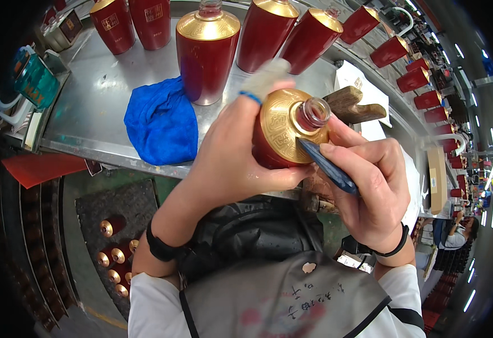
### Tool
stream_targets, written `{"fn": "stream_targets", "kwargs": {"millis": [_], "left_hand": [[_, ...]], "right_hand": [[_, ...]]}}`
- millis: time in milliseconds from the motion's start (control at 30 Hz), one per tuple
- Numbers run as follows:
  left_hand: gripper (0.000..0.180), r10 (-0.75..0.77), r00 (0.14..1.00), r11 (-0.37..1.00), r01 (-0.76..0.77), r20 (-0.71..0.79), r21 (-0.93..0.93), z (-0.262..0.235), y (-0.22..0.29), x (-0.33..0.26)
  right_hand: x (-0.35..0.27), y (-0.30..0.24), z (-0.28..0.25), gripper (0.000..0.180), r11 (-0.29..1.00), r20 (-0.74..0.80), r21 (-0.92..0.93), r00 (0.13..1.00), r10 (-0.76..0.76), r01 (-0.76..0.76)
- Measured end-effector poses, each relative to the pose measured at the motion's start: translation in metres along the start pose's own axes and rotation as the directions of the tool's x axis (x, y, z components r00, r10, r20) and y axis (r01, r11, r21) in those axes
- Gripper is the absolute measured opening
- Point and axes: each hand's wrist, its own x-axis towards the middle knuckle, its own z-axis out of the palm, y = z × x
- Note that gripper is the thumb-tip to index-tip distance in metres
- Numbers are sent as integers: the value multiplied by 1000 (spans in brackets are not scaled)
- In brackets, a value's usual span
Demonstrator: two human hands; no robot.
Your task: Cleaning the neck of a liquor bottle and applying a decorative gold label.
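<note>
A red bottle (pixel 283 127) with a gold shoulder and glass neck leans in the person's hands, above the table's (pixel 97 96) near edge. The left hand (pixel 232 155) has its fingers curved around the bottle's side. The right hand (pixel 379 180) pinches a slim dark blue tool (pixel 332 170) between thumb and fingers — its tip at the gold, near the neck. Beyond lie a notched wooden piece (pixel 350 106), a crumpled blue cloth (pixel 162 121) — and more red bottles (pixel 208 65) standing behind.
</note>
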Motion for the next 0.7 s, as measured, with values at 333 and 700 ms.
{"fn": "stream_targets", "kwargs": {"millis": [333, 700], "left_hand": [[93, 84, 996, 994, -82, -22, 70, 8, -13, -2], [70, 16, 1000, 1000, -16, 9, 26, 27, -13, -11]], "right_hand": [[17, -10, -10, 40, 992, 130, 62, 987, 99, -108], [-21, -26, 9, 19, 978, -260, -30, 946, 191, -205]]}}
